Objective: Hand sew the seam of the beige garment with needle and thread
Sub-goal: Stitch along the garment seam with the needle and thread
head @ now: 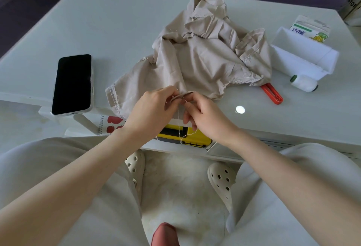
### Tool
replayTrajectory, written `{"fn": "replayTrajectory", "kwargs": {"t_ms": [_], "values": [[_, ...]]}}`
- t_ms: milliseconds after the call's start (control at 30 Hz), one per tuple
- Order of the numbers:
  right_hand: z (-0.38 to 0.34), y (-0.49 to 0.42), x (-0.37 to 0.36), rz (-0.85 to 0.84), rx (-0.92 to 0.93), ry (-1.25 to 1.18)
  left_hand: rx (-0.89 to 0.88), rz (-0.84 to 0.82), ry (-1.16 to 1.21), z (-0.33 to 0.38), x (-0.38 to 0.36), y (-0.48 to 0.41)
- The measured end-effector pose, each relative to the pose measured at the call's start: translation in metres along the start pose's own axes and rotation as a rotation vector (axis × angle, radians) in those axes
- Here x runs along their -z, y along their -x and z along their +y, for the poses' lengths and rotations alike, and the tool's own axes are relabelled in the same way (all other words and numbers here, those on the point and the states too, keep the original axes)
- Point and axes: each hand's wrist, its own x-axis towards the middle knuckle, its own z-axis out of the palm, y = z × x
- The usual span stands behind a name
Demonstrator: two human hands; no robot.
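Head view: both hands pinch crumpled beige garment (197,58), thin thread (182,135) dangling.

Open tabletop (121,31) between phone (73,83) and garment (205,50)

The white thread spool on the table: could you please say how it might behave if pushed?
The spool lies on its side, so it would probably roll along the table. It looks small and likely light. Its wound thread should give some grip.

phone (73,83) left of garment (205,54), spool (303,82) right
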Motion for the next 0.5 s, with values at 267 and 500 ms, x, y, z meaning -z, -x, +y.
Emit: {"fn": "replayTrajectory", "kwargs": {"t_ms": [267,500], "values": [[-0.0020,0.0029,0.0031,-0.031,0.005,-0.052,0.045,0.051,0.010,0.0010,0.0044,-0.0020],[-0.0032,0.0038,0.0041,0.115,0.023,-0.158,-0.028,0.037,-0.027,0.0032,0.0007,0.0035]]}}
